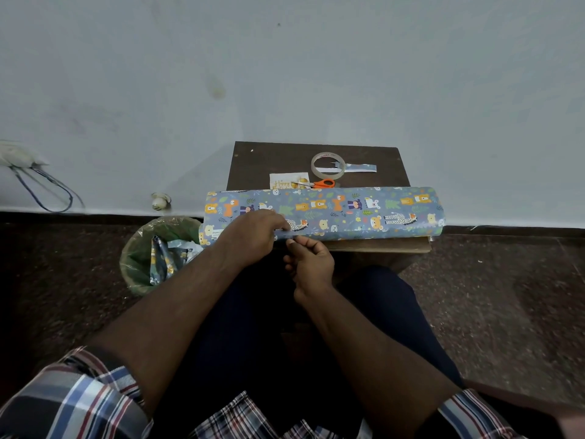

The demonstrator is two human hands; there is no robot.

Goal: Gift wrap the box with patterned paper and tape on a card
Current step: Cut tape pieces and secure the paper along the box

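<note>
Left hand (253, 237) lies palm-down, fingers curled forward — right hand (311, 264) just beside it, fingertips pinched.
</note>
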